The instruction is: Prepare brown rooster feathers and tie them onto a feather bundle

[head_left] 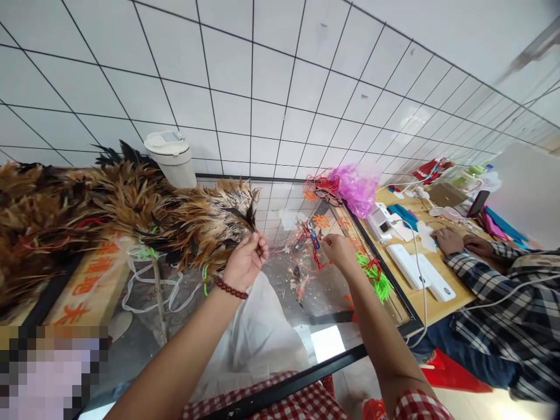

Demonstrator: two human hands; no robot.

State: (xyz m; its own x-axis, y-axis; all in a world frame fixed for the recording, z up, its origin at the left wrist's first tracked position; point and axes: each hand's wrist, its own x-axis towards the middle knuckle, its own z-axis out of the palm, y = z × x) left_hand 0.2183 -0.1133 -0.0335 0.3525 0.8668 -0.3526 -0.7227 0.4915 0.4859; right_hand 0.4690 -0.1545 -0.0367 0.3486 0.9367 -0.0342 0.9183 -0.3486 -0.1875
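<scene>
My left hand (pixel 247 259), with a dark red bead bracelet (pixel 231 289) at the wrist, is pinched shut at the right end of a pile of brown and black feathers (pixel 205 224). A dark feather (pixel 251 217) rises from its fingertips. My right hand (pixel 339 251) is closed, thumb and fingers together, above the glass tabletop (pixel 280 291). What it holds, if anything, is too small to tell. Just left of it lie blue-handled snips (pixel 313 237) among red threads (pixel 317 258) and feather scraps (pixel 297 273).
A white lidded cup (pixel 172 160) stands behind the feathers. Bright green cords (pixel 378 280) and a purple plastic bag (pixel 359 186) lie on the right. White string (pixel 131 291) loops at left. A co-worker's hand (pixel 448 240) rests on the wooden table (pixel 468 294) beside white power strips (pixel 420 271).
</scene>
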